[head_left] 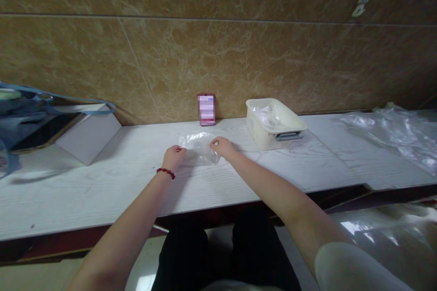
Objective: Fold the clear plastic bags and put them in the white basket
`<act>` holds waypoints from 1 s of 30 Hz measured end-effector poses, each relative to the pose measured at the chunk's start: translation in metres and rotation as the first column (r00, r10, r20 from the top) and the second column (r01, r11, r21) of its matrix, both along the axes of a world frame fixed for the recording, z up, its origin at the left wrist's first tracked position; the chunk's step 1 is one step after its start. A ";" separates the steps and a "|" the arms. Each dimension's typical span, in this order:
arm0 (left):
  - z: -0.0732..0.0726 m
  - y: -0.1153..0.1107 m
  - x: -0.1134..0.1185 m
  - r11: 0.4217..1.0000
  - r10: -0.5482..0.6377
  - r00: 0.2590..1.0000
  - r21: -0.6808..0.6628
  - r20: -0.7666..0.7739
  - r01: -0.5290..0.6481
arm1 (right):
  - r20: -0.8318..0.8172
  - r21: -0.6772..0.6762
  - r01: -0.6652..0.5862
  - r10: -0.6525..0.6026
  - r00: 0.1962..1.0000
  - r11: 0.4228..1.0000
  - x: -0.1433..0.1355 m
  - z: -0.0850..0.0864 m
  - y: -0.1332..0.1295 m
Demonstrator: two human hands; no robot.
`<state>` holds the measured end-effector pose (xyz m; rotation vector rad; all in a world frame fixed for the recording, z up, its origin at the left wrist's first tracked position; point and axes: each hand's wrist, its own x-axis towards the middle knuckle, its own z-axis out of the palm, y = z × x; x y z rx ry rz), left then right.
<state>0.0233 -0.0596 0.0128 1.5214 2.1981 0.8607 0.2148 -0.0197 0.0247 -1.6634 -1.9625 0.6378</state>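
Note:
A clear plastic bag (199, 149) is stretched between my two hands, just over the white wood-grain tabletop (112, 191). My left hand (174, 157) pinches its left edge; a red bead bracelet (166, 173) circles that wrist. On the opposite edge, my right hand (222, 146) grips the bag between thumb and fingers. Behind the bag a phone (206, 110) with a lit screen leans upright against the wall. To the right of my right hand stands a cream plastic bin (273, 138) with a grey latch, and clear plastic lies inside it.
At the left are a white box (90, 138) and a blue bag (20, 116) with a strap. More clear plastic bags (403, 132) are spread at the far right. A brown marbled tile wall (205, 59) closes off the table's back edge.

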 end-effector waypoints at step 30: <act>-0.002 -0.016 -0.009 0.994 -0.082 0.938 0.096 0.336 0.053 | 0.041 -0.043 0.038 -0.036 0.999 0.998 0.003 -0.022 0.032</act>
